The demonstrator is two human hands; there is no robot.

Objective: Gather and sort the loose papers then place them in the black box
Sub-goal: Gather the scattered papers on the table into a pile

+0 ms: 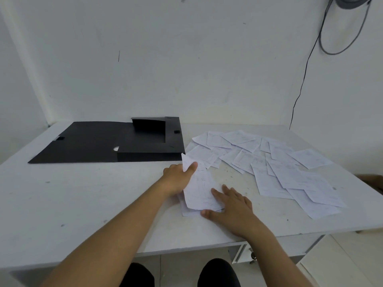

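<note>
Gathered stack (pixel 200 189): small, lay near table's front edge.
Left hand (pixel 178 179): fingers gripped its left edge.
Right hand (pixel 232 206): fingers spread, pressing it.
Loose papers (pixel 269 162): most stayed scattered.
Black box (pixel 128 141): open, seemingly empty.

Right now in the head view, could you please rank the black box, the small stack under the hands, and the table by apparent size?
1. Table
2. Black box, lid open flat
3. Small stack, though it looks bigger for being nearer the camera

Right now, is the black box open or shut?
Open: the black cardboard box lies with its lid flap folded out flat to the left, its tray interior exposed and no papers visible inside.
</note>
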